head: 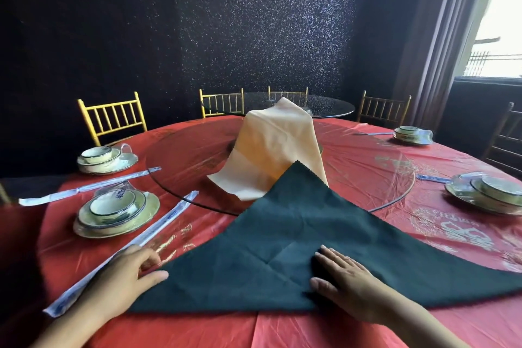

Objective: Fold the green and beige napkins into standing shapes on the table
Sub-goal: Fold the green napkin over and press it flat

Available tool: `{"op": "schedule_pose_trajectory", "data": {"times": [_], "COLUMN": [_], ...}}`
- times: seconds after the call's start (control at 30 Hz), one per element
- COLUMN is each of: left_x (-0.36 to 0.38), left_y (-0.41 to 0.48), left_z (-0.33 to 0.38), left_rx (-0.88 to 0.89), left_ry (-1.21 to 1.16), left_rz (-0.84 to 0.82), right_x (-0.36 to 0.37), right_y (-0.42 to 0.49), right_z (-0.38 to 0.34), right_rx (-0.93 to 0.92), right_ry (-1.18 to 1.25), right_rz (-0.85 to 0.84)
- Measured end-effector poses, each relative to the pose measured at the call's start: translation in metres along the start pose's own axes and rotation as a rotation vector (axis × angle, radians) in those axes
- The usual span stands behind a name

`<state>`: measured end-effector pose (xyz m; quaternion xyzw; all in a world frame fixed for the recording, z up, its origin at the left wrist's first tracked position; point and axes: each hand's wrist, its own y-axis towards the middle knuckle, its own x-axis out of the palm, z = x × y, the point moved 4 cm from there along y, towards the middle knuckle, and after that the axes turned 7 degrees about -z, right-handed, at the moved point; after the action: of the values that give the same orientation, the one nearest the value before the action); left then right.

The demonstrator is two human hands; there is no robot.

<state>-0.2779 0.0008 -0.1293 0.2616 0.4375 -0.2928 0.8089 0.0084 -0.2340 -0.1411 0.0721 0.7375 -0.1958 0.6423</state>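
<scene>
The green napkin [296, 240] was laid flat on the table [310, 330] as a wide triangle. Its long edge was turned toward the person and its point reached onto the glass turntable [367, 172], in front of the beige napkin [271, 150]. The beige napkin was draped there as a tall cone over something hidden.

The right hand [341, 277] was pressed flat on the cloth near the middle of the long edge, with the fingers [336, 261] straight and close together. The left hand [132, 271] was placed at the left corner, with the thumb against the tip and the fingers lightly bent. Whether the corner was really pinched could not be told, because this hand was a little blurred.

The step in hand was judged to be the folding of the left corner up to the point. For a good fold, the right hand would best be used as a fixed pivot at the centre, so that the cloth was not dragged on the slippery cover. The corner should be lifted only a little, carried to the point, matched edge to edge, and the crease then pressed firmly. The wrapped chopsticks [127, 251] just beside the left hand should not be pushed.
</scene>
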Motion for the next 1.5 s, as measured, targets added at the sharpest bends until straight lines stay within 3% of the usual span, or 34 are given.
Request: {"op": "schedule_pose_trajectory", "data": {"times": [0.1, 0.23, 0.33, 0.43, 0.47, 0.53, 0.97, 1.13, 1.27, 1.37, 1.5], "left_x": [-0.003, -0.003, -0.007, -0.012, -0.013, -0.015, -0.021, -0.031, -0.045, -0.045, -0.040], "left_y": [0.006, 0.004, -0.003, -0.012, -0.015, -0.018, -0.020, -0.022, -0.017, -0.005, 0.019], "left_z": [-0.004, -0.003, -0.008, -0.013, -0.016, -0.020, -0.009, -0.004, 0.011, 0.034, 0.066], "left_rx": [-0.063, -0.134, -0.179, -0.234, -0.256, -0.279, -0.222, -0.271, -0.255, -0.186, -0.052], "left_ry": [-0.034, 0.081, 0.091, 0.086, 0.091, 0.078, -0.136, -0.525, -0.867, -1.084, -1.207], "left_rz": [-0.042, -0.136, -0.127, -0.125, -0.126, -0.130, -0.161, -0.221, -0.139, -0.106, -0.210], "right_x": [0.007, 0.030, 0.027, 0.018, 0.014, 0.009, 0.011, 0.011, 0.011, 0.013, 0.011], "right_y": [-0.002, 0.005, 0.005, 0.001, 0.005, -0.002, -0.003, -0.003, -0.003, -0.002, -0.003], "right_z": [-0.002, 0.004, 0.002, 0.001, 0.002, -0.002, -0.003, -0.004, -0.004, -0.002, -0.003], "right_rx": [0.011, 0.040, 0.036, 0.084, 0.041, -0.011, 0.018, 0.022, 0.009, -0.022, -0.013], "right_ry": [-0.131, -0.175, -0.167, -0.162, -0.116, -0.096, 0.034, 0.026, 0.025, 0.010, -0.019], "right_rz": [0.164, 0.100, 0.146, -0.001, 0.118, 0.076, 0.025, 0.021, 0.045, 0.079, 0.091]}}
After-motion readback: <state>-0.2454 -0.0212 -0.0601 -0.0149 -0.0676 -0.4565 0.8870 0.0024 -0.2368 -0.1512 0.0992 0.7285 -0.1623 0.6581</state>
